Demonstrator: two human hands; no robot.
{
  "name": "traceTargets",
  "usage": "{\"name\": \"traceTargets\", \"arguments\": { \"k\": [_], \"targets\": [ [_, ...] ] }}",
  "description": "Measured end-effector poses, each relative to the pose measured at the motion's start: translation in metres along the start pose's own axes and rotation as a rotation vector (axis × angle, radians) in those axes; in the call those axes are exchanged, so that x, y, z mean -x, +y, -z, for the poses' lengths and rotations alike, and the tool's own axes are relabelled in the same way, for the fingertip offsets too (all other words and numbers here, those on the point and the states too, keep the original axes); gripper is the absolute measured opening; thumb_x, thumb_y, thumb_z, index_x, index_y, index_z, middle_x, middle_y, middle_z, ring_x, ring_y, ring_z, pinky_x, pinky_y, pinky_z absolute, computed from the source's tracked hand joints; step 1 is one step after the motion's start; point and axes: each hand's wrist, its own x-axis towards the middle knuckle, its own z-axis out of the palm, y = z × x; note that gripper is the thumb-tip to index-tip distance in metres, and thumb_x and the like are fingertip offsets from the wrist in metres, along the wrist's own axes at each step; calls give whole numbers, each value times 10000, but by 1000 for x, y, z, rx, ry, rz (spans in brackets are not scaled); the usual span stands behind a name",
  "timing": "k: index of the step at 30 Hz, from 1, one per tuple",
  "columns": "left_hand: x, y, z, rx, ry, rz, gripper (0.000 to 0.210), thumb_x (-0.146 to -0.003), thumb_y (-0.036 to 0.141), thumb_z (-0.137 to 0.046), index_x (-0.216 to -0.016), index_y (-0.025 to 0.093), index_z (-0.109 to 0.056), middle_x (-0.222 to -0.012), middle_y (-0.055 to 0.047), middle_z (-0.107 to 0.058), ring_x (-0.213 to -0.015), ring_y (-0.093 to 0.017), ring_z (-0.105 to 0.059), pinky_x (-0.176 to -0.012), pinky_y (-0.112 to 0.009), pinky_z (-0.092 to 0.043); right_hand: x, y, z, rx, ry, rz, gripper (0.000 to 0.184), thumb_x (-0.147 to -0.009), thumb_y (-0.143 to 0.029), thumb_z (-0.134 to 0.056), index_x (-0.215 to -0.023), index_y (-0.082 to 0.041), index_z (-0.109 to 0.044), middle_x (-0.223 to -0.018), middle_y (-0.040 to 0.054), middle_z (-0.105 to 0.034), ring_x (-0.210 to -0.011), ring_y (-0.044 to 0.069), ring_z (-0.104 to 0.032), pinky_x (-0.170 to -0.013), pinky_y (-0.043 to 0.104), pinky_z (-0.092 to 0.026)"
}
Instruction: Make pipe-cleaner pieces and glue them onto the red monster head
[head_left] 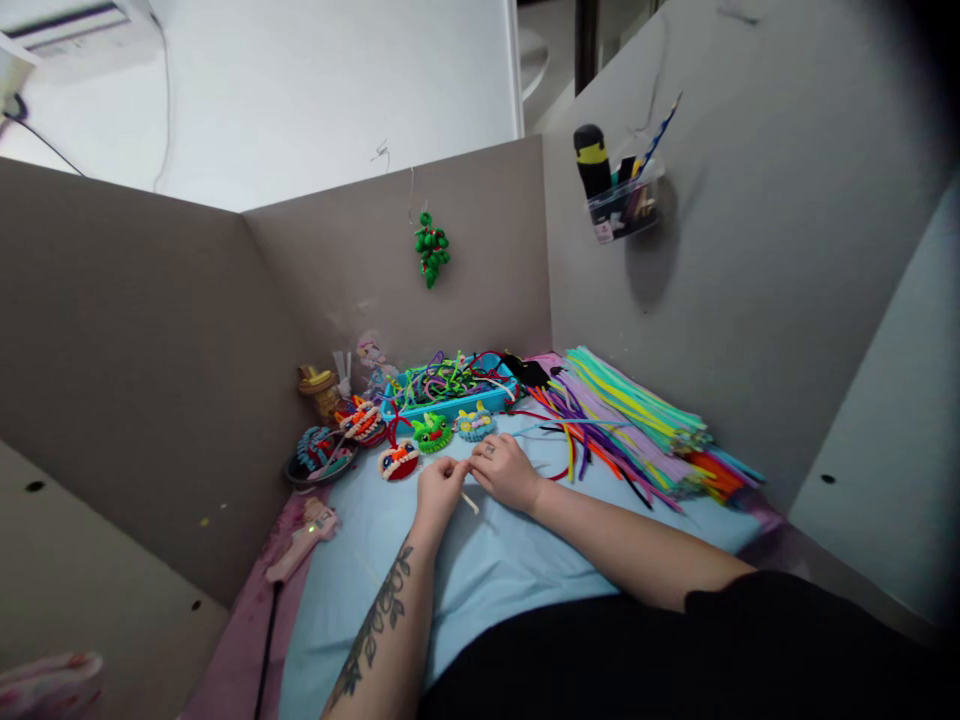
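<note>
My left hand (441, 488) and my right hand (506, 470) meet fingertip to fingertip over the pale blue cloth (517, 560). Both are closed in a pinch on a cream pipe cleaner (470, 503), whose short end pokes out below the fingers; the rest of it is hidden. Just beyond the hands, a red and cream fuzzy face (398, 461), a green one (432, 433) and a blue and yellow one (474, 423) lie in a row.
A blue tray (450, 408) of tangled pipe cleaners stands behind. Bundles of coloured pipe cleaners (637, 410) lie at right. A pink glue gun (304, 540) with a black cord and a dark bowl (330, 468) are at left. Grey panels (480, 260) enclose the table.
</note>
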Motion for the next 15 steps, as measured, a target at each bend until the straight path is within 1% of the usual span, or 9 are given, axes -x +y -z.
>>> {"name": "traceTargets", "arguments": {
  "k": [2, 3, 4, 6, 8, 11, 13, 14, 15],
  "targets": [
    [2, 4, 3, 3, 44, -64, 262, -808, 354, -569, -689, 138, -654, -637, -18, -624, -645, -158, -573, -648, -291, -464, 0, 0, 1, 4, -4, -8, 155, -895, -267, -512, -877, -187, -644, -900, 74, -646, -891, 225, -486, -767, 371, -300],
    [3, 7, 5, 9, 59, -95, 259, -789, 351, -568, -653, 148, -656, -608, -19, -626, -628, -160, -566, -639, -283, -451, 0, 1, 1, 7, -6, -10, 150, -896, -268, -514, -881, -191, -642, -904, 71, -647, -889, 224, -486, -766, 370, -300],
    [4, 9, 6, 17, 68, -123, 241, -774, 348, -568, -664, 157, -664, -626, -23, -644, -630, -163, -568, -636, -279, -445, 0, 1, 1, 10, -9, -14, 144, -897, -261, -515, -879, -193, -641, -902, 69, -647, -885, 223, -486, -763, 367, -300],
    [6, 12, 7, 33, 80, -166, 209, -751, 349, -578, -742, 168, -682, -727, -41, -686, -665, -174, -587, -643, -280, -445, 0, 2, 1, 16, -12, -23, 132, -894, -237, -520, -868, -193, -642, -887, 69, -645, -881, 220, -487, -756, 362, -301],
    [8, 14, 9, 36, 86, -187, 206, -739, 356, -592, -774, 174, -683, -776, -55, -695, -696, -186, -599, -660, -288, -447, 0, 3, 0, 23, -12, -32, 126, -890, -230, -529, -857, -189, -643, -873, 74, -641, -879, 222, -486, -752, 360, -302],
    [8, 14, 9, 21, 79, -168, 187, -742, 338, -606, -661, 177, -656, -677, -41, -663, -680, -186, -592, -678, -295, -443, 0, 4, -1, 27, -12, -29, 140, -893, -235, -528, -826, -187, -641, -841, 73, -636, -869, 220, -486, -749, 359, -303],
    [7, 10, 7, 16, 61, -113, 219, -760, 322, -611, -608, 165, -630, -624, -27, -630, -674, -185, -590, -687, -306, -452, 0, 4, -2, 26, -12, -18, 152, -895, -234, -527, -805, -186, -640, -820, 69, -635, -860, 219, -488, -752, 361, -302],
    [6, 8, 5, 19, 46, -76, 221, -779, 320, -609, -635, 154, -631, -646, -24, -628, -690, -182, -594, -697, -315, -463, 0, 4, -3, 24, -11, -12, 157, -895, -232, -527, -796, -185, -639, -814, 69, -635, -857, 218, -489, -756, 362, -302],
    [5, 6, 3, 27, 27, -37, 211, -805, 324, -600, -709, 140, -640, -712, -27, -638, -724, -180, -602, -712, -328, -478, 0, 3, -4, 22, -11, -5, 163, -895, -228, -525, -787, -184, -639, -810, 69, -634, -853, 217, -490, -759, 364, -302]
  ]
}}
